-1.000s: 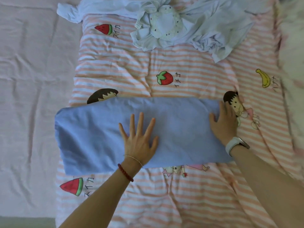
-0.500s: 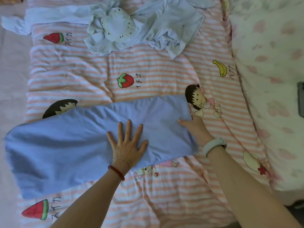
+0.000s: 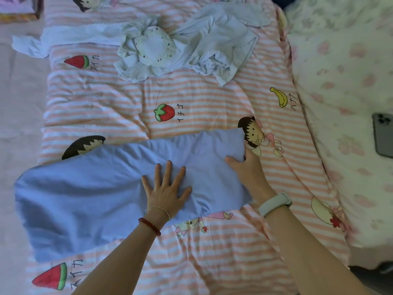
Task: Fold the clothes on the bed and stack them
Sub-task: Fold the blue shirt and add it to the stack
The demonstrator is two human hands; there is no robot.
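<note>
A blue garment, folded into a long band, lies across the striped quilt. My left hand presses flat on its middle with fingers spread. My right hand grips the garment's right end, thumb on top and fingers under the edge, which is slightly lifted. A crumpled heap of pale white clothes lies unfolded at the far side of the quilt.
A phone rests on the floral sheet at the right. A white strip of fabric stretches left from the heap. A colourful box edge shows at the top left corner.
My right hand went from lying flat on the garment's right end to gripping and lifting that edge. My left hand stayed pressed on the middle. The view shifted to the right.
</note>
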